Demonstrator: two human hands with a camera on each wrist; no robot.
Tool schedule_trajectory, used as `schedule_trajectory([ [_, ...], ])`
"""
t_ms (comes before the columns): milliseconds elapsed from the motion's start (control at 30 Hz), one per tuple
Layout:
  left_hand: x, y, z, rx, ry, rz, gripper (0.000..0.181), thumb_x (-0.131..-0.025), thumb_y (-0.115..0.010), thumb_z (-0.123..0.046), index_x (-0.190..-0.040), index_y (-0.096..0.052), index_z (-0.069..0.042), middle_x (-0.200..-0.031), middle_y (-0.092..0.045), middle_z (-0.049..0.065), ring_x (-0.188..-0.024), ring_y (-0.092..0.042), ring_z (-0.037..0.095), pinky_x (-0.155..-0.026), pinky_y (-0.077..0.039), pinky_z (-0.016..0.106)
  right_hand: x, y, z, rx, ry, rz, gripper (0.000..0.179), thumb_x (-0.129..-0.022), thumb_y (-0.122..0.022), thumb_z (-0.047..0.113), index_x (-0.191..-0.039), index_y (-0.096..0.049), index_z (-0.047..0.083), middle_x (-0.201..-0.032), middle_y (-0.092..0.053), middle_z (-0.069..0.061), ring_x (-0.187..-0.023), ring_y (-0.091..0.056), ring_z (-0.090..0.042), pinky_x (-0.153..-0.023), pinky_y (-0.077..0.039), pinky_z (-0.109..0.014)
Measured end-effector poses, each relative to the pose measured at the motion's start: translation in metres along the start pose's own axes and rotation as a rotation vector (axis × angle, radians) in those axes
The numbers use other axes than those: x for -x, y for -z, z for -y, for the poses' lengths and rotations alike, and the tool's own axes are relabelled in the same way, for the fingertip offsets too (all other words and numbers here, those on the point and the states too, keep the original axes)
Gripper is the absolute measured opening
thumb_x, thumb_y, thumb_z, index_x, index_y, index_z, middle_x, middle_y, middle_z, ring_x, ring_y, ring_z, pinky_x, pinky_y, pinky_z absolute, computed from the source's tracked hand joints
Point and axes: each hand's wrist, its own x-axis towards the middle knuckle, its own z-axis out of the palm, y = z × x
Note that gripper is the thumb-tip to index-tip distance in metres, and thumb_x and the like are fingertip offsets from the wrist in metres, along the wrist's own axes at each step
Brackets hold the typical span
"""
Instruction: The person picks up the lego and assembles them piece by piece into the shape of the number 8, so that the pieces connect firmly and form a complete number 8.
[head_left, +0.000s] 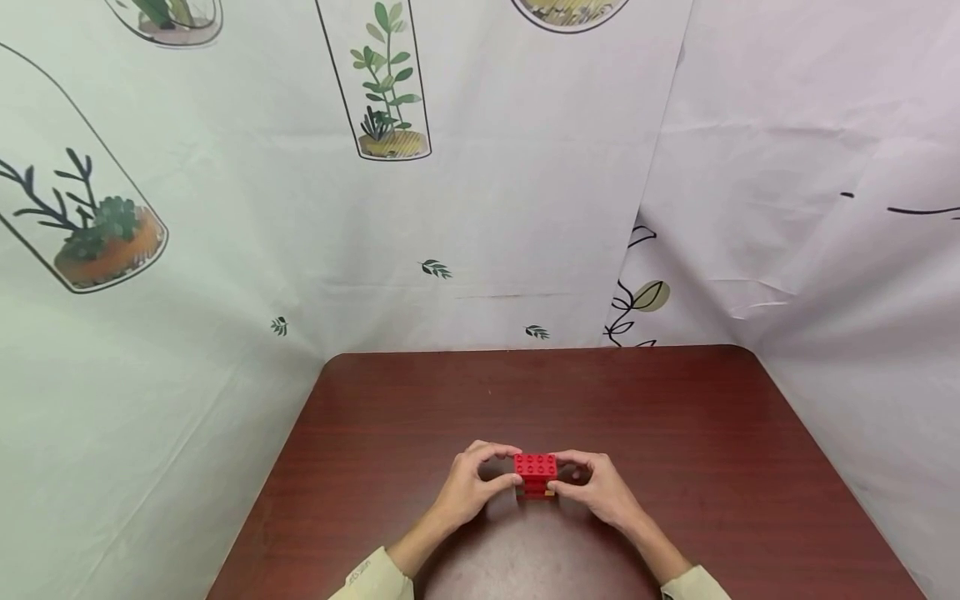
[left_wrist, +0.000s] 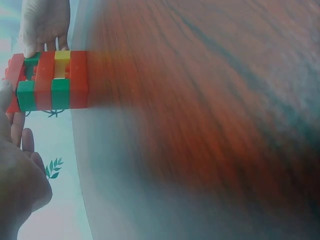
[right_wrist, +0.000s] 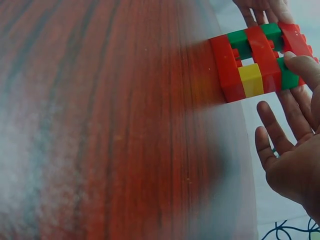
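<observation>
A small tower of toy building bricks (head_left: 536, 464) stands on the table between both hands. Three red bricks make its levels, the studded top one (right_wrist: 296, 41) uppermost. Between the lower two red bricks sit a green brick (left_wrist: 60, 95) and a yellow brick (right_wrist: 251, 80), with a gap between them. Two more green bricks (right_wrist: 289, 74) lie under the top red brick. My left hand (head_left: 465, 490) pinches the top red brick from the left, thumb in front and fingers behind. From the right, my right hand (head_left: 604, 493) grips the tower's upper part, its thumb on a green brick.
The dark red-brown wooden table (head_left: 420, 400) has rounded far corners. White cloth (head_left: 480, 217) printed with plants in jars and leaves hangs behind it and along both sides. Light-coloured sleeves (head_left: 378, 577) cover the forearms near the table's front.
</observation>
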Motion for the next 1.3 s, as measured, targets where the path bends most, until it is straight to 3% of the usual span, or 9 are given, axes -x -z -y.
schedule_trajectory([
  [433, -0.001, -0.001, -0.002, -0.042, -0.035, -0.013, 0.035, -0.087, -0.089, -0.026, -0.121, -0.079, -0.022, -0.111, -0.075, -0.010, -0.109, -0.065, 0.016, -0.093, -0.053, 0.053, 0.001, 0.002, 0.003, 0.025, 0.000, -0.009, 0.036, -0.089, -0.088, 0.012, -0.121, -0.076, 0.001, -0.109, -0.077, -0.012, -0.083, -0.069, -0.013, -0.071, -0.056, -0.026],
  [867, 0.002, -0.005, 0.000, -0.064, -0.084, -0.028, 0.033, -0.092, -0.085, -0.027, -0.123, -0.077, -0.022, -0.113, -0.076, -0.011, -0.102, -0.067, 0.032, -0.089, -0.053, 0.051, 0.002, 0.003, 0.009, 0.022, 0.051, -0.076, 0.034, -0.089, -0.088, 0.013, -0.121, -0.078, 0.011, -0.106, -0.078, -0.003, -0.083, -0.069, -0.018, -0.073, -0.056, -0.030],
  [1067, 0.003, -0.006, 0.004, -0.081, -0.101, -0.039, 0.033, -0.092, -0.085, -0.028, -0.124, -0.077, -0.024, -0.114, -0.077, -0.012, -0.100, -0.068, 0.031, -0.087, -0.054, 0.048, 0.002, 0.003, 0.011, 0.077, 0.056, -0.100, 0.031, -0.088, -0.089, 0.016, -0.118, -0.080, 0.014, -0.101, -0.078, 0.002, -0.080, -0.067, -0.019, -0.070, -0.054, -0.030],
  [1300, 0.004, -0.007, 0.007, -0.099, -0.111, -0.049, 0.033, -0.093, -0.084, -0.029, -0.124, -0.076, -0.025, -0.113, -0.076, -0.013, -0.099, -0.069, 0.029, -0.085, -0.055, 0.046, 0.001, 0.003, 0.013, 0.155, 0.078, -0.099, 0.030, -0.088, -0.090, 0.021, -0.117, -0.081, 0.018, -0.106, -0.079, 0.003, -0.085, -0.072, -0.032, -0.070, -0.055, -0.035],
])
